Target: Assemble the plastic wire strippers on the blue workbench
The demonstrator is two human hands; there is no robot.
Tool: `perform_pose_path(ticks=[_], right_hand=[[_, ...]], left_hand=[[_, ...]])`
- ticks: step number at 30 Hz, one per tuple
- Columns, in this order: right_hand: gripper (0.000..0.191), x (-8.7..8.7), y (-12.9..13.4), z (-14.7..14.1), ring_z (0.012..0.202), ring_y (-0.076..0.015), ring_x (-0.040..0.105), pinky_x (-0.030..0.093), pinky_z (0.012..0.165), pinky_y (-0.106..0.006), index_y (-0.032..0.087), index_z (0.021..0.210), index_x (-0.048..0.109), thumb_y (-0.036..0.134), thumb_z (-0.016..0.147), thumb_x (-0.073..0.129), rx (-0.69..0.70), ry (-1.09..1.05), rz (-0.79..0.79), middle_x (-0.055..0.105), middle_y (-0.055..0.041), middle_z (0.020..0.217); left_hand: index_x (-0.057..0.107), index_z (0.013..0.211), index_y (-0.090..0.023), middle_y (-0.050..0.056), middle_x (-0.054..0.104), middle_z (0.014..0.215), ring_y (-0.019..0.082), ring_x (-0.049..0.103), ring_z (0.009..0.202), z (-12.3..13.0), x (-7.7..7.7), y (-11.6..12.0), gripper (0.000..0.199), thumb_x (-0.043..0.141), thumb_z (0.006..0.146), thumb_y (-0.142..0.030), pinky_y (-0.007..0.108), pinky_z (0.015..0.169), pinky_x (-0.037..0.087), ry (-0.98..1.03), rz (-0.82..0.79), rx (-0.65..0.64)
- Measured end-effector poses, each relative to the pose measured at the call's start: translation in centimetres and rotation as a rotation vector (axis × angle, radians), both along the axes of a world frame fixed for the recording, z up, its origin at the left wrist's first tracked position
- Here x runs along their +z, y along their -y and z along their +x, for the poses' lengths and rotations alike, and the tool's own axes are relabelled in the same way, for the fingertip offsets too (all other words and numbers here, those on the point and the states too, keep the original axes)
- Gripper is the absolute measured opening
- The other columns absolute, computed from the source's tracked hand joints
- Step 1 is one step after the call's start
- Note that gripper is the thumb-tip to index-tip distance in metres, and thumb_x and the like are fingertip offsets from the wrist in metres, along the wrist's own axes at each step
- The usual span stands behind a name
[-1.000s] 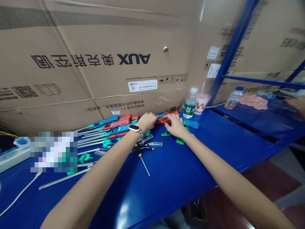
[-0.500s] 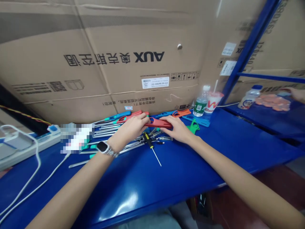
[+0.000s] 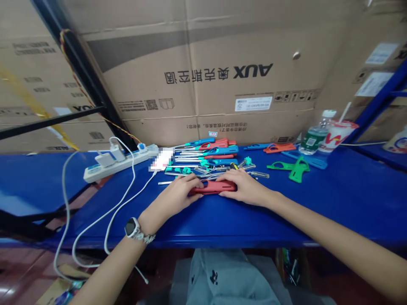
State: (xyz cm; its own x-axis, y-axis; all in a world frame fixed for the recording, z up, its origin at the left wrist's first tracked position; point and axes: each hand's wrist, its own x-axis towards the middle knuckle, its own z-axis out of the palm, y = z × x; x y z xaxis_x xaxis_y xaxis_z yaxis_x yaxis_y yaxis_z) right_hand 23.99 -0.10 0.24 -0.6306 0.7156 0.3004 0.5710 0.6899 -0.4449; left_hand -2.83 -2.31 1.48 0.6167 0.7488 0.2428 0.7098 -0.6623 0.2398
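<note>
A red plastic casing (image 3: 213, 187) lies level just above or on the blue table (image 3: 197, 222), in front of the piled parts. My left hand (image 3: 182, 190) grips its left end, fingers on top and thumb in front. Its right end is pinched by my right hand (image 3: 246, 186). Behind my hands lie several long lighters (image 3: 224, 150) with blue and red handles and metal rods. The yellow and black screwdriver (image 3: 234, 166) is mostly hidden behind my right hand. Small clear parts (image 3: 259, 174) are scattered beside it.
Green casings (image 3: 299, 169), an orange casing (image 3: 280, 147) and blue ones lie at the right. Behind them stand a water bottle (image 3: 313, 137) and a red-white cup (image 3: 337, 134). At the left are a power strip (image 3: 127, 163), white cables and a blurred phone-like object (image 3: 163, 159). Cardboard stands behind.
The view has swung left. Both hands have brought the red casing from the pile toward the table's front edge. The screwdriver, earlier in plain view, is now mostly covered.
</note>
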Motion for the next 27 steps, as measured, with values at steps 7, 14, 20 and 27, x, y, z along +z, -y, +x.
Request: perform_pose_path(ticks=[7,14,20,27], right_hand=[[0.025,0.6,-1.7,-0.8,0.102,-0.0240,0.065,0.051,0.091,-0.043,0.027,0.116,0.074,0.038,0.095,0.066,0.009,-0.143,-0.046,0.075,-0.0057,0.107],[0.033,0.7,-2.3,-1.6,0.076,-0.0190,0.064,0.049,0.070,-0.034,0.022,0.102,0.071,0.043,0.103,0.047,-0.024,-0.292,-0.190,0.072,-0.0036,0.086],[0.033,0.1,-0.9,-1.3,0.097,-0.0250,0.063,0.050,0.085,-0.041,0.022,0.114,0.058,0.045,0.091,0.063,-0.221,-0.286,0.093,0.066,-0.0102,0.111],[0.029,0.1,0.8,-0.8,0.099,-0.0283,0.059,0.040,0.097,-0.052,0.025,0.087,0.064,0.049,0.081,0.078,-0.070,0.085,0.103,0.067,-0.0049,0.096]], left_hand=[[0.067,0.109,-0.021,0.006,0.070,0.104,0.020,0.067,0.094,-1.1,0.1,-1.3,0.015,0.056,0.099,-0.020,0.037,0.085,0.056,0.235,0.000,-0.071],[0.070,0.116,-0.019,0.009,0.076,0.112,0.022,0.072,0.100,-0.6,0.5,-2.9,0.023,0.056,0.100,-0.027,0.038,0.089,0.058,0.404,0.007,-0.027],[0.072,0.112,-0.019,0.008,0.078,0.103,0.022,0.073,0.090,-1.3,-0.1,-3.2,0.026,0.057,0.097,-0.034,0.038,0.080,0.060,0.530,-0.113,0.078],[0.072,0.104,-0.016,0.005,0.075,0.081,0.019,0.069,0.072,-2.5,0.5,-3.2,0.037,0.067,0.088,-0.049,0.032,0.068,0.058,0.792,-0.219,0.186]])
